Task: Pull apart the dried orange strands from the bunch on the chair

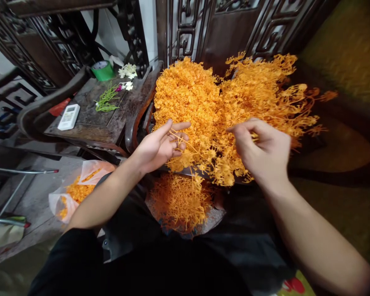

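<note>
My left hand [160, 146] has its palm turned up and its fingers loosely curled, with the thin stem of an orange artificial flower sprig [197, 153] lying between thumb and fingers. To the right, my right hand [262, 146] is closed in a pinch; anything at its fingertips is too small to make out. Behind both hands rises a large heap of orange artificial flower sprigs [188, 94], with a second bunch [259, 88] spreading to the right. Below, between my legs, lies a pile of orange stems [181, 201].
On the dark wooden chair [92, 129] at left sit a white remote control [69, 117], green tape [102, 70], green stems [107, 98] and white flowers [128, 71]. A plastic bag [94, 170] with orange pieces stands on the floor. Carved wooden furniture [234, 31] borders the back.
</note>
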`<state>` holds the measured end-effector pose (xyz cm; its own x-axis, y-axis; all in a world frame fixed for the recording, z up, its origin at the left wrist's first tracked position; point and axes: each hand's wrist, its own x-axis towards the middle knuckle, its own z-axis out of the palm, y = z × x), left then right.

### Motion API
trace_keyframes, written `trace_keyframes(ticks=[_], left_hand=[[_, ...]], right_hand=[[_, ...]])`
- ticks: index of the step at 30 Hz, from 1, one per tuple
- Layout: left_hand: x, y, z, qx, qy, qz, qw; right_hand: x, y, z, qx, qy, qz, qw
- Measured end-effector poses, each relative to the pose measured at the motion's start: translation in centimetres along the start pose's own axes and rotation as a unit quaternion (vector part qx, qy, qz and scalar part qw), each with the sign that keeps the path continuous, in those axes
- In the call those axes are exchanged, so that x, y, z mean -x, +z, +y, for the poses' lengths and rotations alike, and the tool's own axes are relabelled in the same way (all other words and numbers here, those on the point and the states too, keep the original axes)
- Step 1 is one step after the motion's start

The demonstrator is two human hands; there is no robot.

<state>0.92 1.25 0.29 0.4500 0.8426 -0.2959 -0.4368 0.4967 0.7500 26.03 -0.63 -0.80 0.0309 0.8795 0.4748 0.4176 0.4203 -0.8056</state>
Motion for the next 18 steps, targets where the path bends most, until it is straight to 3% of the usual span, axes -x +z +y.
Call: trace_keyframes(ticks=[2, 3, 5, 7, 9, 14, 16, 18], left_hand=[[-0.1, 0.0, -0.2, -0.001, 0.015, 0.011, 1.000], [-0.2, 0.0, -0.4, 0.000, 0.022, 0.017, 1.000], [-0.3, 0.3, -0.7, 0.002, 0.031, 0.031, 0.999], [-0.3, 0.6, -1.0, 0.006, 0.029, 0.041, 0.999], [-0.2, 1.1, -1.3, 0.013, 0.021, 0.046, 0.999], [-0.1, 1.7, -1.4, 0.048, -0.002, 0.032, 0.998], [-0.1, 1.6, -1.1, 0.058, -0.010, 0.032, 0.998], [0.1, 1.7, -0.7, 0.061, -0.015, 0.033, 0.997]], right_hand=[[0.9, -0.3, -0.8, 0.104, -0.135, 0.070, 0.983], [1.3, -0.3, -1.2, 0.144, -0.192, 0.064, 0.969], [1.9, 0.1, -1.6, 0.214, -0.254, -0.039, 0.942], [2.2, 1.1, -1.7, 0.274, -0.247, -0.147, 0.918], [2.2, 2.1, -1.3, 0.313, -0.218, -0.192, 0.904], [2.0, 2.5, -0.6, 0.239, -0.224, -0.168, 0.930], [2.1, 2.0, -0.9, 0.160, -0.209, -0.092, 0.960], [2.2, 1.7, -1.4, 0.071, -0.119, -0.026, 0.990]])
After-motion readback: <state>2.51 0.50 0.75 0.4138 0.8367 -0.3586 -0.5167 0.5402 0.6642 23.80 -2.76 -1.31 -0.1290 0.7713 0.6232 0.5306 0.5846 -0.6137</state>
